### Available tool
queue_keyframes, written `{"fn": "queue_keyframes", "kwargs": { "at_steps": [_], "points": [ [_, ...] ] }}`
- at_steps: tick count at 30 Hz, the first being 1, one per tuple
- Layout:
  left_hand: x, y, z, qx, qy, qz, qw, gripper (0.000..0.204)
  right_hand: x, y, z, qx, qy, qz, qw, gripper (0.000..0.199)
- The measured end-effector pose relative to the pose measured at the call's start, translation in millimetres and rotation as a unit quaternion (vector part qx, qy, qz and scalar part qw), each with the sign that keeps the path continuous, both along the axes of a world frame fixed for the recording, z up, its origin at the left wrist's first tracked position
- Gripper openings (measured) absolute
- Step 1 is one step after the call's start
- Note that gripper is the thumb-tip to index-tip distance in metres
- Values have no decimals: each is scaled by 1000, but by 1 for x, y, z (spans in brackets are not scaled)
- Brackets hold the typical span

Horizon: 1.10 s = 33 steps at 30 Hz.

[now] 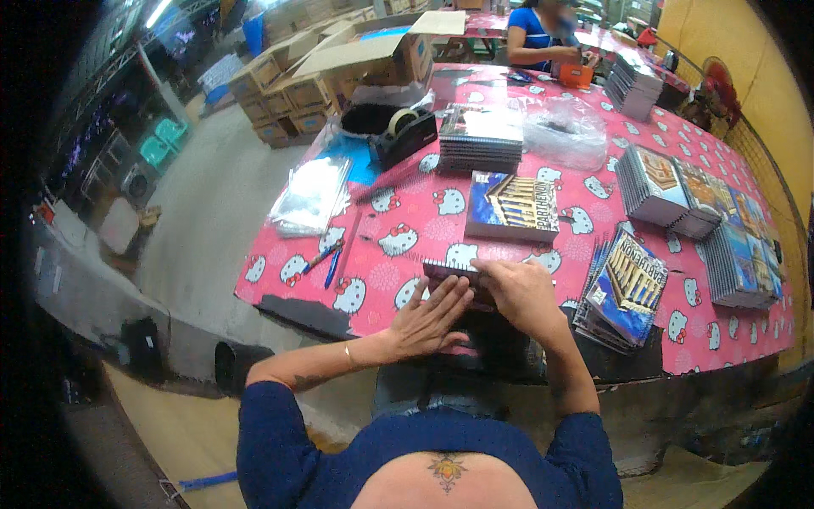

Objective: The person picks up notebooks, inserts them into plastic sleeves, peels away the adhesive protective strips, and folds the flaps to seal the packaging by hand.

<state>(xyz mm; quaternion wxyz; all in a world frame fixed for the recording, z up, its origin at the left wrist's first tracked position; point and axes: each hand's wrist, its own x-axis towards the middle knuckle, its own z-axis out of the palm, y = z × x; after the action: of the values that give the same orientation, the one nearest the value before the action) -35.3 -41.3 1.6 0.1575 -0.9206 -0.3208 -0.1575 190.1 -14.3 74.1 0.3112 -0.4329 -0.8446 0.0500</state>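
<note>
A dark spiral-bound notebook (438, 269) stands tilted at the table's front edge, largely hidden behind my hands. My left hand (430, 321) lies against it with the fingers stretched out flat. Closed fingers of my right hand (519, 293) grip its upper edge near the spiral. Just beyond is a neat stack of notebooks (511, 208) with a temple on the cover. To the right, a fanned pile of similar notebooks (626, 284) rests near the edge. Two pens (332, 261) lie left of my hands.
Clear plastic sleeves (312, 195) and a black tape dispenser (409, 140) sit at the left. Farther back are more notebook stacks (481, 140) and crumpled plastic (566, 131). Several notebook piles (738, 263) line the right side. Cardboard boxes (365, 68) stand behind; a person (532, 38) works across.
</note>
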Motion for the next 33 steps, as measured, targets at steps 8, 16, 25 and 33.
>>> {"fn": "queue_keyframes", "kwargs": {
  "at_steps": [8,16,25,33],
  "points": [
    [6,3,3,-4,-33,-26,999,82,1,-4,3,-28,-24,-17,999,32],
    [19,23,15,-14,16,13,1000,84,57,-16,-18,-151,389,70,906,85],
    [33,54,69,26,-50,109,992,80,24,-18,-60,-215,482,8,849,50],
    [24,62,35,8,-22,59,998,86,12,-11,-54,-297,551,86,775,42]
  ]
}}
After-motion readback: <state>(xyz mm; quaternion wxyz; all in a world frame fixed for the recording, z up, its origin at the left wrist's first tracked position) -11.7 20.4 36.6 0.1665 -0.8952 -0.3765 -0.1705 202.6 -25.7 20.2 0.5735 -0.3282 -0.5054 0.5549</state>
